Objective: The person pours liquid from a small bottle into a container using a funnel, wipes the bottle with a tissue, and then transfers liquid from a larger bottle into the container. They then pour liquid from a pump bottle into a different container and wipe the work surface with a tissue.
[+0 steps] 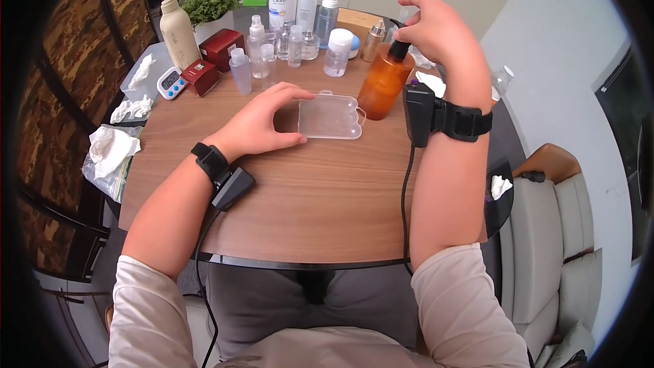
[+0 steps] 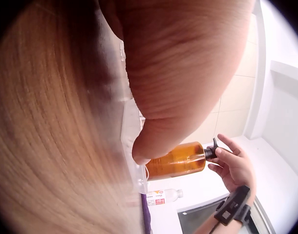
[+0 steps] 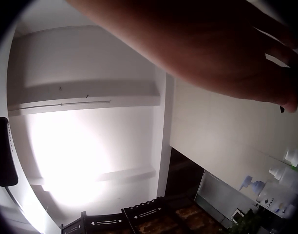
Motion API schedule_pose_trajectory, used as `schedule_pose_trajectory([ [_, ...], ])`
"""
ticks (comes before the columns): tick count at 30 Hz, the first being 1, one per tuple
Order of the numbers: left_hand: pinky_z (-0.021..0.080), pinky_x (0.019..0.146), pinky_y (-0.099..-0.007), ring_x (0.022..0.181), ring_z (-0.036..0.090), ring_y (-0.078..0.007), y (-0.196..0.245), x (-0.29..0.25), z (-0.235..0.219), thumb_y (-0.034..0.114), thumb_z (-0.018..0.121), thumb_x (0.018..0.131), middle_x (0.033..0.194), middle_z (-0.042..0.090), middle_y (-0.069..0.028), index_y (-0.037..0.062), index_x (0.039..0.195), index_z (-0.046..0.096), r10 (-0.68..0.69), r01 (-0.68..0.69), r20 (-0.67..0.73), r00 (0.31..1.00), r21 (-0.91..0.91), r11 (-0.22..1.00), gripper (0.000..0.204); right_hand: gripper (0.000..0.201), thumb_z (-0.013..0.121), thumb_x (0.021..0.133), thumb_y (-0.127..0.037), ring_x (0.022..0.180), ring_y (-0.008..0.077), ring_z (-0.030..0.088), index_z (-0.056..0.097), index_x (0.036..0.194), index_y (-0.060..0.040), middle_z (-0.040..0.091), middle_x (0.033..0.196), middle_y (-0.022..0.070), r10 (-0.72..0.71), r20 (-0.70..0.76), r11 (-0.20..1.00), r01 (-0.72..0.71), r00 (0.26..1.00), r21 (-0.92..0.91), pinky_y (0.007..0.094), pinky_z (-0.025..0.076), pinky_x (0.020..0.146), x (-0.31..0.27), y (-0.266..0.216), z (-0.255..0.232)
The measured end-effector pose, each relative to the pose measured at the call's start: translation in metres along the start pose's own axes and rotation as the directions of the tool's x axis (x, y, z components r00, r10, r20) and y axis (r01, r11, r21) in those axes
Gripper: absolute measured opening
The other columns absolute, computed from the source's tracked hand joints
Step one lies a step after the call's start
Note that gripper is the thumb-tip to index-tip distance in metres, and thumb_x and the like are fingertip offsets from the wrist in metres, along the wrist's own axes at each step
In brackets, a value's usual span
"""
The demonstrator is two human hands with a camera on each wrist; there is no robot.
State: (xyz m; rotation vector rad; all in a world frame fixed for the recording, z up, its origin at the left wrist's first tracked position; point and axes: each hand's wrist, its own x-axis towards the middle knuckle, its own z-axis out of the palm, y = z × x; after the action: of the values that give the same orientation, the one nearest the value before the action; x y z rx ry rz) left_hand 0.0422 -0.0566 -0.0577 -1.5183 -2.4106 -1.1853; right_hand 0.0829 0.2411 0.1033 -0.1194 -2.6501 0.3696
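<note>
A flat clear plastic case [image 1: 332, 117] with a scalloped right end lies on the wooden table [image 1: 306, 197]. My left hand [image 1: 255, 123] holds it by its left end, fingers along the far edge and thumb at the near edge. In the left wrist view the thumb [image 2: 154, 139] sits right at the case's rim. To the case's right stands an amber pump bottle [image 1: 385, 82] with a black pump. From above, my right hand [image 1: 439, 31] grips that pump head between thumb and fingers. In the right wrist view the hand's fingertips are mostly out of frame.
Several bottles and jars stand at the back, among them a Dove pump bottle [image 1: 283, 0] and a white-capped jar [image 1: 337, 54]. At the left are a beige pump bottle [image 1: 178, 31], red boxes [image 1: 221, 48], a blue-and-white timer [image 1: 172, 83] and crumpled tissues [image 1: 112, 150].
</note>
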Motion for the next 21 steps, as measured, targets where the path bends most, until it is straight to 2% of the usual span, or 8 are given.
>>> schedule_pose_trajectory([
  [4, 0.046, 0.111, -0.0405, 0.130, 0.058, -0.0305, 0.002, -0.001, -0.001, 0.020, 0.088, 0.082, 0.137, 0.062, -0.0129, 0.0078, 0.139, 0.062, 0.006, -0.006, -0.043, 0.999, -0.009, 1.000, 0.063, 0.066, 0.084, 0.085, -0.031, 0.115, 0.0342, 0.072, 0.064, 0.143, -0.0073, 0.073, 0.129, 0.0182, 0.009, -0.096, 0.999, -0.006, 0.995, 0.032, 0.0446, 0.058, 0.096, -0.007, -0.009, -0.009],
  [10, 0.052, 0.082, -0.0337, 0.093, 0.066, -0.0209, -0.005, 0.001, 0.003, 0.015, 0.078, 0.093, 0.102, 0.071, -0.0083, 0.0025, 0.111, 0.074, -0.006, -0.008, -0.256, 0.967, -0.053, 0.999, 0.022, 0.044, 0.080, 0.089, -0.030, 0.096, 0.0287, 0.075, 0.074, 0.123, -0.0028, 0.078, 0.109, 0.0159, 0.063, -0.434, 0.953, 0.076, 0.899, 0.295, 0.0393, 0.059, 0.085, -0.024, -0.033, -0.036],
  [13, 0.052, 0.064, -0.0315, 0.069, 0.063, -0.0166, -0.003, 0.001, 0.000, 0.017, 0.079, 0.095, 0.082, 0.071, -0.0081, 0.0028, 0.096, 0.078, -0.128, 0.110, -0.297, 0.946, -0.078, 0.991, 0.014, 0.016, 0.074, 0.095, -0.017, 0.078, 0.0190, 0.073, 0.075, 0.092, -0.0005, 0.077, 0.086, 0.0089, 0.013, -0.645, 0.871, 0.308, 0.764, 0.383, 0.0299, 0.056, 0.077, -0.044, -0.057, -0.053],
  [14, 0.052, 0.064, -0.0315, 0.069, 0.063, -0.0166, -0.004, 0.002, -0.001, 0.017, 0.079, 0.095, 0.082, 0.071, -0.0081, 0.0028, 0.096, 0.078, -0.117, 0.097, -0.304, 0.945, -0.081, 0.992, 0.014, 0.016, 0.074, 0.095, -0.017, 0.078, 0.0190, 0.073, 0.075, 0.092, -0.0005, 0.077, 0.086, 0.0089, 0.004, -0.652, 0.874, 0.314, 0.758, 0.370, 0.0299, 0.056, 0.077, -0.052, -0.061, -0.060],
  [16, 0.051, 0.064, -0.0318, 0.069, 0.062, -0.0164, -0.002, -0.001, 0.001, 0.017, 0.081, 0.093, 0.080, 0.070, -0.0085, 0.0021, 0.095, 0.077, -0.108, 0.069, -0.315, 0.943, -0.133, 0.989, 0.015, 0.016, 0.071, 0.099, -0.015, 0.076, 0.0182, 0.071, 0.074, 0.094, 0.0004, 0.076, 0.085, 0.0092, 0.014, -0.821, 0.794, 0.493, 0.570, 0.355, 0.0288, 0.056, 0.075, -0.067, -0.063, -0.071],
  [17, 0.051, 0.064, -0.0315, 0.069, 0.062, -0.0155, -0.004, -0.003, 0.001, 0.017, 0.082, 0.093, 0.079, 0.070, -0.0091, 0.0010, 0.093, 0.077, -0.115, 0.078, -0.313, 0.943, -0.127, 0.989, 0.017, 0.016, 0.071, 0.099, -0.015, 0.076, 0.0182, 0.071, 0.074, 0.094, 0.0004, 0.076, 0.085, 0.0092, 0.007, -0.812, 0.804, 0.479, 0.584, 0.352, 0.0288, 0.056, 0.075, -0.077, -0.062, -0.078],
  [19, 0.050, 0.064, -0.0312, 0.069, 0.061, -0.0154, -0.003, -0.003, 0.001, 0.018, 0.081, 0.094, 0.079, 0.069, -0.0091, -0.0008, 0.091, 0.075, -0.128, 0.089, -0.332, 0.935, -0.131, 0.987, 0.020, 0.013, 0.069, 0.101, -0.010, 0.076, 0.0172, 0.069, 0.072, 0.098, 0.0023, 0.073, 0.083, 0.0092, 0.128, -0.919, 0.659, 0.660, 0.373, 0.359, 0.0277, 0.054, 0.073, -0.093, -0.058, -0.098],
  [21, 0.048, 0.063, -0.0324, 0.067, 0.058, -0.0161, -0.002, -0.003, 0.001, 0.020, 0.078, 0.097, 0.078, 0.068, -0.0095, -0.0024, 0.089, 0.074, -0.131, 0.085, -0.353, 0.926, -0.145, 0.986, 0.024, 0.010, 0.070, 0.099, -0.007, 0.076, 0.0164, 0.069, 0.071, 0.099, 0.0035, 0.073, 0.083, 0.0092, 0.089, -0.915, 0.549, 0.747, 0.394, 0.375, 0.0276, 0.054, 0.072, -0.099, -0.047, -0.114],
])
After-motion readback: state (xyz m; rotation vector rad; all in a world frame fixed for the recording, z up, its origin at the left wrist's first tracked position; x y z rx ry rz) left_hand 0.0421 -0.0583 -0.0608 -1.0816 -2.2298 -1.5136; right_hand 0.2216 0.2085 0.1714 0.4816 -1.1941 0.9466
